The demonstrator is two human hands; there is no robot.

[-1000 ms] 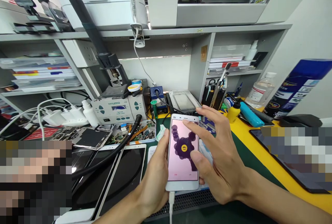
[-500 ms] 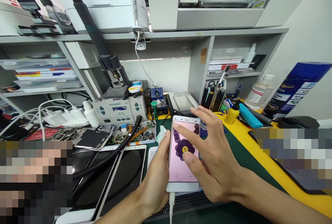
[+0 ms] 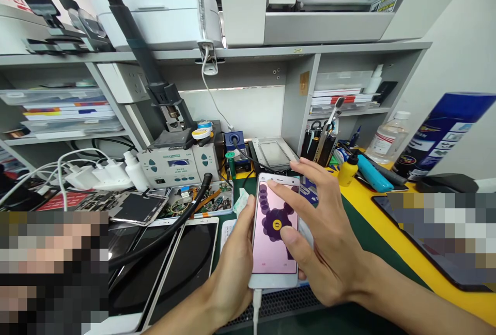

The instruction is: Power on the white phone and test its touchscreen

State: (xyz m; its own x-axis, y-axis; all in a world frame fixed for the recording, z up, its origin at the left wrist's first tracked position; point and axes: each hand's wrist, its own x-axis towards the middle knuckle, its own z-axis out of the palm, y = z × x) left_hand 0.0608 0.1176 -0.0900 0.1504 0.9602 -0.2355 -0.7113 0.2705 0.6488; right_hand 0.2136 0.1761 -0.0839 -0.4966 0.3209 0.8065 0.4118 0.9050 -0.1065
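Observation:
A white smartphone (image 3: pixel 269 252) with a lit pink screen and a dark purple blob pattern sits low in the middle of the view. My left hand (image 3: pixel 232 268) grips its left edge from below, thumb along the side. My right hand (image 3: pixel 321 237) hovers over the screen with fingers spread; the index fingertip touches the screen's top and the thumb rests near its middle. A white cable (image 3: pixel 256 309) plugs into the phone's bottom end.
A grey soldering station (image 3: pixel 176 162) and a black hose (image 3: pixel 170 231) stand to the left, beside dark tablets (image 3: pixel 182 268) and a tray of circuit parts (image 3: pixel 217 200). A yellow bottle (image 3: pixel 347 168), tool holder (image 3: pixel 320 146) and clear bottle (image 3: pixel 387 141) stand at the right on the yellow-edged bench.
My right index finger slid across the top of the screen, left and then back right. The thumb shifted over the screen's middle. The left hand kept its hold on the phone.

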